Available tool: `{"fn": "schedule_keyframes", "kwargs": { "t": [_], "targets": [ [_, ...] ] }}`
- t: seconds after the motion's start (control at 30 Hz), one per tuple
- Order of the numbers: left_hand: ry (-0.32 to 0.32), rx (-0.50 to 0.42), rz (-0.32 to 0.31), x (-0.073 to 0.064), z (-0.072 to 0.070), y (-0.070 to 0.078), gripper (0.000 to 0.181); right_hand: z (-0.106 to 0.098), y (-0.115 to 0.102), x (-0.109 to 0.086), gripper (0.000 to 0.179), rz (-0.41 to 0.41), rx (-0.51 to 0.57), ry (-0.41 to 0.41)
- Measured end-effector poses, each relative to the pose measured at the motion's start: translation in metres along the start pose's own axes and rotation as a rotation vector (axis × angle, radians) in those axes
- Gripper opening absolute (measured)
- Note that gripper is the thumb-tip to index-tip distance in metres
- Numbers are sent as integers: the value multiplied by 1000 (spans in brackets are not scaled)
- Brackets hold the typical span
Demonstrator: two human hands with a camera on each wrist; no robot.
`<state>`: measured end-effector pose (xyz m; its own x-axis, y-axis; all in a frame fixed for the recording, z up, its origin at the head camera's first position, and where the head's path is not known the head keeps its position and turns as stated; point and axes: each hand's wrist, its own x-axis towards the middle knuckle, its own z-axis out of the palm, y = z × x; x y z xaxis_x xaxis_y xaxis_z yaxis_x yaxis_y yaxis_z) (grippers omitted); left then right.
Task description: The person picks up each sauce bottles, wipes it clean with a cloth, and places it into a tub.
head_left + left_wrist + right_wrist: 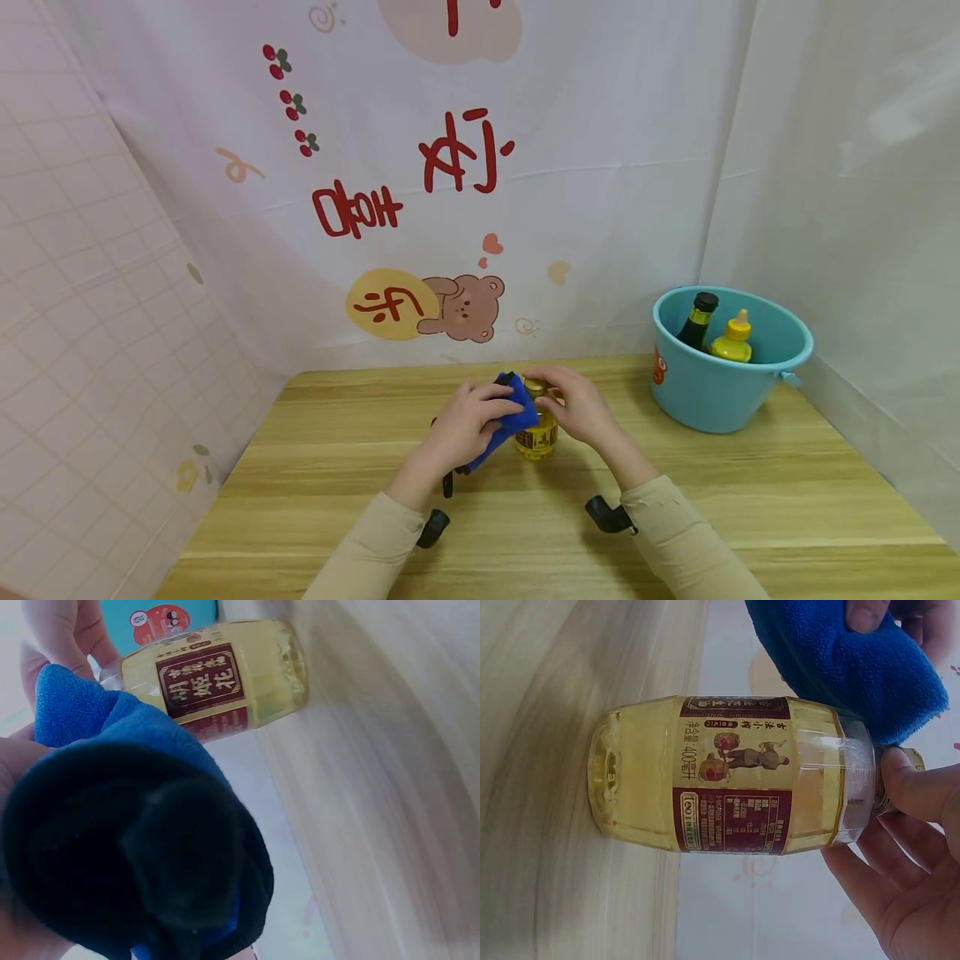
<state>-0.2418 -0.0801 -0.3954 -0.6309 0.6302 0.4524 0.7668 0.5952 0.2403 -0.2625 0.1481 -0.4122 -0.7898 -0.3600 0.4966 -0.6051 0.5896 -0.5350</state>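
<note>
My right hand [577, 408] holds a bottle of yellow cooking oil [537, 439] by its neck, just under the gold cap. The bottle is upright, and a dark red label shows on its side in the right wrist view. My left hand [472, 417] grips a blue cloth [847, 667] with black edging. That cloth lies close against the bottle's shoulder and neck. Part of the cap is hidden by the fingers and cloth. Whether the bottle's base touches the table is hard to tell.
Back right on the wooden table [330, 467] stands a light blue bucket [705, 396]. Inside it are a dark bottle [693, 329] with a black cap and a yellow squeeze bottle [731, 343]. A printed white curtain [600, 208] hangs behind the table.
</note>
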Motion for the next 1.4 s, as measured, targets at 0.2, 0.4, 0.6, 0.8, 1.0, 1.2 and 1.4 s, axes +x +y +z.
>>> {"fn": "schedule_keyframes", "kwargs": {
  "t": [0.2, 0.4, 0.6, 0.8, 1.0, 1.2, 1.4],
  "targets": [
    [22, -9, 3, -6, 5, -3, 34, 1, 1, 0, 40, -2, 8, 0],
    [33, -9, 14, -12, 9, -7, 33, 1, 2, -1, 39, -4, 13, 2],
    [13, -3, 28, -19, 15, -10, 34, 1, 2, -1, 39, 2, 19, 1],
    [-19, -14, 21, -24, 22, -13, 36, 1, 2, -1, 40, 6, 16, 5],
    [-50, 35, 20, -27, 28, -14, 35, 1, 1, -1, 40, 5, -1, 7],
    [-152, 138, 23, -30, 40, -15, 33, 1, 1, -1, 39, 7, -12, 4],
    [-186, 161, 25, -30, 44, -14, 30, 1, -1, 0, 39, 9, -8, 9]
  ]
}}
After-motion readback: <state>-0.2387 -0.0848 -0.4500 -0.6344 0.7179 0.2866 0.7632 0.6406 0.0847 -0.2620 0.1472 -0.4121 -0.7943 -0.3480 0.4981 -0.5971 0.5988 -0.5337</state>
